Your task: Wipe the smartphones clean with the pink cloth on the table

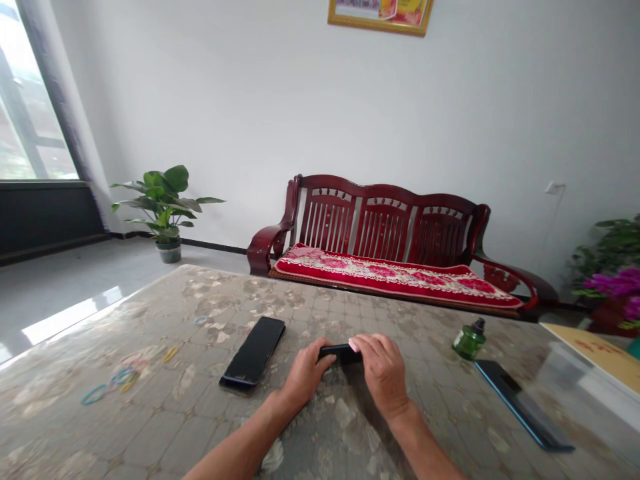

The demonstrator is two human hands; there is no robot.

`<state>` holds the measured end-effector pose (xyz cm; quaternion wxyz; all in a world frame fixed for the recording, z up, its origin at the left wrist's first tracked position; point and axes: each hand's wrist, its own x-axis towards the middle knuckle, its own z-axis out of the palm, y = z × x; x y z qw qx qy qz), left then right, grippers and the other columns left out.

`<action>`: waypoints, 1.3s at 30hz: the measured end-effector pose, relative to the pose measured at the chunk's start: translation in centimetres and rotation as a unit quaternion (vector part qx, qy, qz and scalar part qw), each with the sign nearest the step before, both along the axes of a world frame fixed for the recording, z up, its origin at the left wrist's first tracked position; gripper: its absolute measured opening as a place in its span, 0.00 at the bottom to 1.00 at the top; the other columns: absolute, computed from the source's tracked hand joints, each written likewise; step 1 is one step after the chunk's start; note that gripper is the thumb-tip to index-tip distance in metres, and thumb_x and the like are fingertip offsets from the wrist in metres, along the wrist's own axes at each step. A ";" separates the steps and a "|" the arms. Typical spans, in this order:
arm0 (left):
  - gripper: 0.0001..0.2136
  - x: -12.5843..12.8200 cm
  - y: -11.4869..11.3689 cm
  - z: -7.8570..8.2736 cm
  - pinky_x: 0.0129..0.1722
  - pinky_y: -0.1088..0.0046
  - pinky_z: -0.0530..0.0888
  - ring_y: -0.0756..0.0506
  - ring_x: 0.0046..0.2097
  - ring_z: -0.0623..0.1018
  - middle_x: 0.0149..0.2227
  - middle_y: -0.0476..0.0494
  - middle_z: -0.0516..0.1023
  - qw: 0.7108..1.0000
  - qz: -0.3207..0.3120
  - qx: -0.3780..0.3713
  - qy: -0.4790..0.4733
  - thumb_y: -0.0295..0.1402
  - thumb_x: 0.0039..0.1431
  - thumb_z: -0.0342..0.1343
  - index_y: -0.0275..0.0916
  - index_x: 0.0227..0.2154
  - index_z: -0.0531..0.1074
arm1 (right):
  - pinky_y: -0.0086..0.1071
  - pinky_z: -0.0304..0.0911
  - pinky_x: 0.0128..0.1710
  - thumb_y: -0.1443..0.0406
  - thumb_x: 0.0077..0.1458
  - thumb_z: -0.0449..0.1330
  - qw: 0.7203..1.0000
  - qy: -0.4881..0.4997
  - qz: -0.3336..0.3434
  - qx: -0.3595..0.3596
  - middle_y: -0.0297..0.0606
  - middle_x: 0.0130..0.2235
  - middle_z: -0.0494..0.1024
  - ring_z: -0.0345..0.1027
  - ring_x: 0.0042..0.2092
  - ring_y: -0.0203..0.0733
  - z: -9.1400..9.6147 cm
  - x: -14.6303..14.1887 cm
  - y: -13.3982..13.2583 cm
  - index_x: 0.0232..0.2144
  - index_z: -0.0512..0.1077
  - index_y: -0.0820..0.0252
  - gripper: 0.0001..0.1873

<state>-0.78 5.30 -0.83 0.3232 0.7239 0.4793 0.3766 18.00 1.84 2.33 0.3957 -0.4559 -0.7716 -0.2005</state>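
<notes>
Between both hands, just above the table, is a thin black smartphone [342, 353], seen nearly edge-on. My left hand [309, 372] grips its left end, with the thumb on the near side and the fingers behind. On its right end, my right hand [384, 370] is closed, the fingers bent over the top edge. Another black smartphone [254, 352] lies screen up on the table to the left of my left hand. A third phone with a blue edge [520, 403] lies farther right, beyond my right hand.
Colourful rubber bands [123, 379] lie on the left of the patterned tablecloth [200, 427]. At the right are a green bottle [470, 340] with a black top and a clear plastic box [580, 383]. A red wooden bench [385, 227] stands behind the table.
</notes>
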 end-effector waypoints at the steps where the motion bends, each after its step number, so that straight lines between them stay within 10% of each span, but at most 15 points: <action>1: 0.06 0.0 0.0 0.0 0.38 0.74 0.69 0.44 0.37 0.78 0.32 0.50 0.80 1.000 -0.006 0.005 -0.005 0.34 0.58 0.52 0.41 0.35 0.72 | 0.38 0.61 0.44 0.69 0.65 0.53 1.000 0.000 0.011 -0.003 0.36 0.41 0.80 0.68 0.43 0.44 -0.1 -0.8 0.0 0.43 0.75 0.53 0.12; 7: 0.05 0.1 0.0 -0.3 0.35 0.75 0.68 0.45 0.36 0.77 0.32 0.50 0.79 1.000 -0.003 0.019 -0.011 0.33 0.59 0.51 0.40 0.32 0.71 | 0.39 0.62 0.47 0.68 0.66 0.52 0.999 -0.008 0.047 -0.002 0.36 0.45 0.79 0.68 0.46 0.44 -0.5 -3.3 0.2 0.48 0.74 0.53 0.13; 16: 0.06 0.2 -0.1 -0.1 0.36 0.74 0.68 0.44 0.37 0.78 0.32 0.49 0.79 1.000 0.006 -0.006 0.012 0.34 0.58 0.53 0.40 0.35 0.73 | 0.37 0.60 0.45 0.69 0.65 0.53 0.999 0.008 -0.031 0.038 0.36 0.41 0.81 0.69 0.43 0.43 -0.4 2.8 0.5 0.42 0.77 0.54 0.13; 26: 0.07 0.4 0.2 -0.7 0.36 0.74 0.68 0.44 0.36 0.77 0.32 0.48 0.79 1.000 0.002 0.009 -0.010 0.36 0.59 0.51 0.40 0.33 0.71 | 0.37 0.61 0.46 0.67 0.65 0.54 0.998 -0.002 0.044 0.037 0.35 0.44 0.81 0.69 0.45 0.43 -0.5 -3.2 0.5 0.46 0.76 0.54 0.11; 34: 0.07 0.2 0.4 -0.4 0.36 0.73 0.68 0.43 0.36 0.77 0.31 0.49 0.78 1.000 0.021 -0.013 0.017 0.36 0.57 0.52 0.40 0.35 0.72 | 0.38 0.60 0.45 0.69 0.67 0.51 0.999 -0.001 -0.022 0.040 0.36 0.43 0.81 0.70 0.44 0.44 -0.7 3.6 0.9 0.46 0.76 0.54 0.14; 39: 0.07 0.2 0.5 -0.6 0.36 0.73 0.68 0.44 0.35 0.77 0.31 0.49 0.78 1.000 0.017 0.001 0.003 0.36 0.57 0.52 0.40 0.34 0.72 | 0.38 0.60 0.46 0.68 0.66 0.54 0.999 0.009 -0.015 0.044 0.36 0.43 0.81 0.70 0.44 0.44 -0.9 1.4 0.8 0.45 0.76 0.54 0.12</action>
